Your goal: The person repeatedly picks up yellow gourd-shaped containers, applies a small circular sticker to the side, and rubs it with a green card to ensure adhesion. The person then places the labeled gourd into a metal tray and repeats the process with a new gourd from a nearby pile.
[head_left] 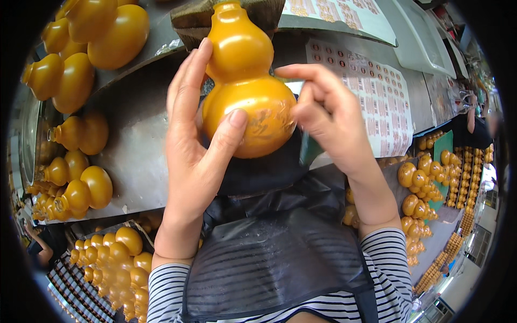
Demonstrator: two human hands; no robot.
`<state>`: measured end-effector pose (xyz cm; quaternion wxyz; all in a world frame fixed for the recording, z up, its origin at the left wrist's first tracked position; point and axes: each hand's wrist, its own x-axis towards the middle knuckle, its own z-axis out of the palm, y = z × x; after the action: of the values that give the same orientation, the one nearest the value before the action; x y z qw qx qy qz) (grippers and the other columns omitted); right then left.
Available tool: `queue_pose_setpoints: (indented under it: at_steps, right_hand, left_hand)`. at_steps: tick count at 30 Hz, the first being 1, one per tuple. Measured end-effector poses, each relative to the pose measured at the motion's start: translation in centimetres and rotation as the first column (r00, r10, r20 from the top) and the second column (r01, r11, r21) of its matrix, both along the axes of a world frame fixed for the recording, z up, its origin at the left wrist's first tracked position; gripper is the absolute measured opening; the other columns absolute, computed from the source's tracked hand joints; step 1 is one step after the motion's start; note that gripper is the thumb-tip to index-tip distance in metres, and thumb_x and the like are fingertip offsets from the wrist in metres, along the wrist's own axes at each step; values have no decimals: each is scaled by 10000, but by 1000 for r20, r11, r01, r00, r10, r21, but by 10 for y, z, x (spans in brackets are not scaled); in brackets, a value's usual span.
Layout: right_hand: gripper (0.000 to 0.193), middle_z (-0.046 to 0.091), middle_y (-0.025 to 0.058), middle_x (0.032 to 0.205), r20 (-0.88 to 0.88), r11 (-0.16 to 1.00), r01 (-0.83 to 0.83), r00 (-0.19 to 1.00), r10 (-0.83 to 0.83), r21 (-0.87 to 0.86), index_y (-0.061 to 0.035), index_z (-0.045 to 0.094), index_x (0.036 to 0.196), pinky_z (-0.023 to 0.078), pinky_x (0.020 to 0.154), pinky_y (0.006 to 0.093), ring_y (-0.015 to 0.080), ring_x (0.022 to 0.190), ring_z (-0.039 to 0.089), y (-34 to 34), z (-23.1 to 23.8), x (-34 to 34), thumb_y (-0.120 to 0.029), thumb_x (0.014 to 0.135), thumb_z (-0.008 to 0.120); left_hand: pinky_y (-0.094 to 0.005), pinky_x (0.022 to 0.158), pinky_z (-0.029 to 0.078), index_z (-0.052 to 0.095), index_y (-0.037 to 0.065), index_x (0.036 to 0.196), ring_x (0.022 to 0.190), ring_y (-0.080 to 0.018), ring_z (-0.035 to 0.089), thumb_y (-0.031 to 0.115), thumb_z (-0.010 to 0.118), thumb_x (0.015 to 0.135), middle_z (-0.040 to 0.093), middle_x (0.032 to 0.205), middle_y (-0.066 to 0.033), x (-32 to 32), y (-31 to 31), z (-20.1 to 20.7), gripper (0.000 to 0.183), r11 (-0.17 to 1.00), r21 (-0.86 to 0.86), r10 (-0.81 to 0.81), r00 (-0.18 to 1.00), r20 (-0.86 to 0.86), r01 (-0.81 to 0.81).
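An orange-yellow gourd-shaped bottle (pixel 239 51) is tilted in front of me, its neck pointing away. Behind the neck is a dark wooden block (pixel 188 24). My left hand (pixel 189 126) grips the bottle from the left, its thumb on the lower bulb and its fingers along the side. Markings, or a clear label, show on the right of that bulb. Against the bulb's right edge, the thumb and bent fingers of my right hand (pixel 331 110) are pinched together. Its index finger reaches toward the bottle's waist. Whatever the pinch holds is too small to make out.
Sheets of printed labels (pixel 377 102) lie on the metal table (pixel 141 145) at right. Several more gourd bottles (pixel 118 40) stand at left, with further rows (pixel 121 258) lower left and right. A white tray (pixel 425 40) sits far right. Other people work at both edges.
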<state>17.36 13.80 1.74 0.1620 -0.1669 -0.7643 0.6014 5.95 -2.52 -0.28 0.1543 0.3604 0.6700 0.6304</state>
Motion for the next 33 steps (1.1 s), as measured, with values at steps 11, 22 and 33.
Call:
queue_pose_setpoints:
  at_steps: [11,22,33]
  right_hand:
    - [425,491,-43,568,139,999,-27,990,34,-46,15,594,1072,334,524,199,13,550,420,4,0,-12,-304,846,759]
    - [420,452,-63,541,85,960,24,996,0,-278,-8,605,1086,301,498,206,0,528,374,4,-19,-10,-342,868,736]
    - [411,570,-20,824,156,742,198,980,-126,-641,-17,632,1094,445,682,211,57,721,522,47,-34,1,-403,972,556]
  left_hand:
    - [-355,1109,324,199,42,1528,1339,-261,422,106,456,950,361,1482,-184,-4,10,15,636,988,-156,-28,991,-129,8]
    - [-376,1129,294,142,48,1540,1392,-283,339,225,402,1008,307,1508,-198,6,11,-3,619,992,127,-49,965,258,17]
    - [-400,1129,299,101,32,1540,1386,-299,344,381,423,1013,294,1502,-214,-2,6,-1,708,990,133,-81,931,356,35]
